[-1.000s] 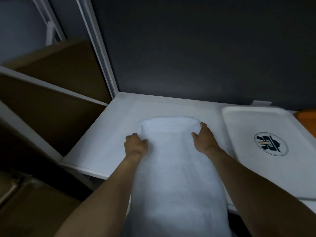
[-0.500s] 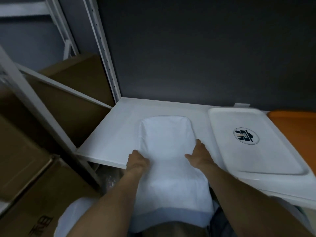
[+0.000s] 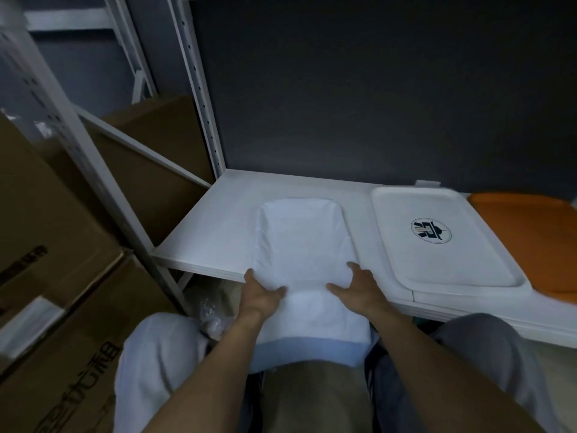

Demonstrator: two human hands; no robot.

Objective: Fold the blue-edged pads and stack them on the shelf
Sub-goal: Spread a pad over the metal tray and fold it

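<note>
Pad: the blue-edged pad (image 3: pixel 299 239) lies lengthwise on the white shelf (image 3: pixel 212 232); its near end, with the blue band, hangs over the shelf's front edge above the person's lap.
Left hand: the left hand (image 3: pixel 260 295) pinches the pad's left side at the shelf's front edge, thumb on top, fingers curled at the edge.
Right hand: the right hand (image 3: pixel 359 285) rests on the pad's right side, fingers (image 3: pixel 354 267) apart and flat.
Beside: a white tray (image 3: pixel 468 260) with a round logo, then an orange tray (image 3: pixel 524 220).
Left: cardboard boxes (image 3: pixel 46 214).
</note>
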